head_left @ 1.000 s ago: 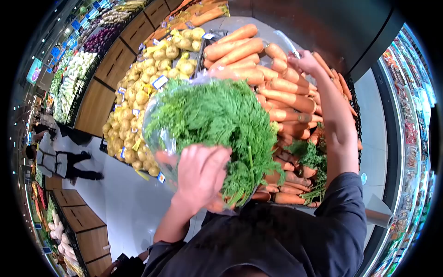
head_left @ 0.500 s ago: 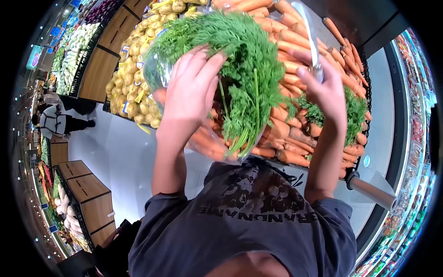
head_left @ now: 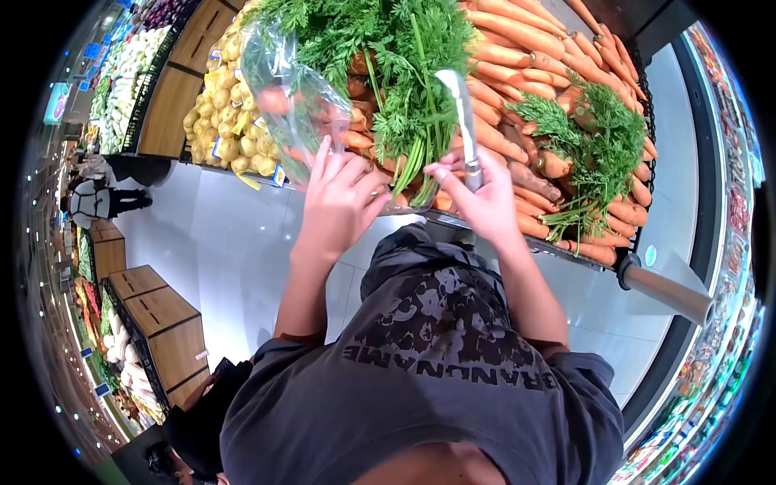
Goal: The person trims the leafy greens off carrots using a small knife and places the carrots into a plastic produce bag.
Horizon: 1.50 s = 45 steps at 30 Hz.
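A clear plastic bag [head_left: 291,89] with carrots inside lies against the carrot display, beside a big heap of leafy carrot tops [head_left: 440,48]. My left hand [head_left: 343,198] has its fingers curled on the bag's near edge. In my right hand [head_left: 485,198] is a knife [head_left: 466,117], its pale blade pointing up and away from me. The thumb and forefinger of that hand are close to the bag's near edge at the cut green stems [head_left: 416,166]; whether they touch the plastic, I cannot tell.
Loose carrots [head_left: 517,73] fill the bin to the right, with another bunch of carrot greens [head_left: 606,137] on them. Bagged potatoes [head_left: 222,113] are piled on the left. A roll [head_left: 667,291] sticks out at the bin's right corner. Wooden display stands [head_left: 162,311] and a person [head_left: 89,202] are farther left.
My left hand has come off the carrot tops and down to the bag's near edge. My right hand, with the knife, has moved left and nearer to me, beside the stems.
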Available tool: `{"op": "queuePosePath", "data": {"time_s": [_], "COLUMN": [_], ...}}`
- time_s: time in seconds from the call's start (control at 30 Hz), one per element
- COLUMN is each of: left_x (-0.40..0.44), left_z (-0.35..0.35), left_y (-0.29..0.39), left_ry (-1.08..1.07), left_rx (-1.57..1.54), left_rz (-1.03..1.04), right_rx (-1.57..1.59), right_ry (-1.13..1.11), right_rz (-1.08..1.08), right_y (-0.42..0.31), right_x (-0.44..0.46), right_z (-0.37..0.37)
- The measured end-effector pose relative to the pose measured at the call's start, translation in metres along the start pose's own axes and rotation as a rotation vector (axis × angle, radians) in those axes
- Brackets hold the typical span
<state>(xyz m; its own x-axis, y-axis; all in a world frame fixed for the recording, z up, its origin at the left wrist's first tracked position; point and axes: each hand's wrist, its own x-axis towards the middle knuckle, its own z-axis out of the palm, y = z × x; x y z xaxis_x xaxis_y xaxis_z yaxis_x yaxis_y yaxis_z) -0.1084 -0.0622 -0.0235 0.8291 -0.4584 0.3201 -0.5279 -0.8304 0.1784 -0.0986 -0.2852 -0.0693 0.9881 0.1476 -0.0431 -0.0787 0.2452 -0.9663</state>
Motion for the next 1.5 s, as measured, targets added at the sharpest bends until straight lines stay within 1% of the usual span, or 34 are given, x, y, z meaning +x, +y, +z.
{"op": "queuePosePath", "data": {"time_s": [0.03, 0.07, 0.13, 0.17, 0.2, 0.27, 0.3, 0.4, 0.47, 0.5, 0.57, 0.63, 0.7, 0.73, 0.83, 0.9, 1.03, 1.13, 1.23, 1.3, 1.43, 1.5], "left_x": [-0.003, -0.006, -0.012, -0.014, -0.016, -0.024, -0.028, -0.038, -0.039, -0.040, -0.039, -0.036, -0.031, -0.029, -0.022, -0.020, -0.016, -0.015, -0.013, -0.014, -0.015, -0.016], "left_z": [-0.003, -0.006, -0.011, -0.013, -0.013, -0.016, -0.018, -0.021, -0.024, -0.023, -0.013, -0.008, -0.008, -0.008, -0.007, -0.008, -0.011, -0.007, -0.004, 0.000, 0.005, 0.007], "left_y": [-0.002, -0.005, -0.011, -0.015, -0.023, -0.033, -0.037, -0.046, -0.046, -0.045, -0.045, -0.045, -0.045, -0.044, -0.045, -0.049, -0.052, -0.053, -0.054, -0.054, -0.052, -0.053], "left_ry": [0.007, -0.004, -0.014, -0.013, -0.011, -0.041, -0.073, -0.070, -0.073, -0.076, -0.034, 0.012, -0.026, -0.022, 0.038, -0.004, 0.008, 0.054, 0.080, 0.061, 0.060, 0.063], "left_rx": [-0.002, -0.019, -0.044, -0.039, -0.043, -0.031, -0.006, -0.063, -0.072, -0.078, -0.058, -0.034, -0.030, -0.033, -0.065, -0.091, -0.104, -0.133, -0.151, -0.135, -0.109, -0.103], "left_rz": [0.014, 0.046, 0.088, 0.131, 0.187, 0.216, 0.234, 0.302, 0.292, 0.273, 0.241, 0.211, 0.187, 0.194, 0.189, 0.195, 0.193, 0.192, 0.194, 0.170, 0.161, 0.145], "right_rx": [-0.029, -0.098, -0.243, -0.298, -0.310, -0.642, -0.646, -0.598, -0.540, -0.545, -0.205, -0.216, -0.221, -0.150, -0.149, -0.177, -0.112, -0.099, -0.102, -0.098, -0.113, -0.084], "right_ry": [0.000, 0.016, 0.119, 0.181, 0.211, 0.335, 0.343, 0.383, 0.477, 0.480, 0.512, 0.526, 0.431, 0.452, 0.444, 0.454, 0.488, 0.505, 0.571, 0.559, 0.639, 0.626], "right_rz": [-0.039, 0.008, -0.094, -0.146, -0.152, -0.015, -0.015, -0.008, -0.133, -0.134, -0.075, -0.110, 0.050, 0.078, 0.054, 0.046, -0.014, -0.142, -0.149, -0.166, -0.160, -0.235], "right_y": [0.006, 0.009, 0.038, 0.046, 0.043, 0.035, 0.039, 0.053, 0.059, 0.061, 0.064, 0.064, 0.056, 0.055, 0.057, 0.055, 0.052, 0.048, 0.033, 0.023, 0.018, 0.017], "right_x": [-0.005, -0.011, -0.017, -0.021, -0.026, -0.034, -0.034, -0.034, -0.032, -0.032, -0.030, -0.028, -0.028, -0.028, -0.030, -0.032, -0.033, -0.038, -0.047, -0.052, -0.062, -0.066], "right_z": [0.005, 0.009, 0.020, 0.028, 0.038, 0.053, 0.058, 0.072, 0.082, 0.084, 0.089, 0.089, 0.088, 0.092, 0.093, 0.094, 0.093, 0.079, 0.069, 0.060, 0.045, 0.039]}}
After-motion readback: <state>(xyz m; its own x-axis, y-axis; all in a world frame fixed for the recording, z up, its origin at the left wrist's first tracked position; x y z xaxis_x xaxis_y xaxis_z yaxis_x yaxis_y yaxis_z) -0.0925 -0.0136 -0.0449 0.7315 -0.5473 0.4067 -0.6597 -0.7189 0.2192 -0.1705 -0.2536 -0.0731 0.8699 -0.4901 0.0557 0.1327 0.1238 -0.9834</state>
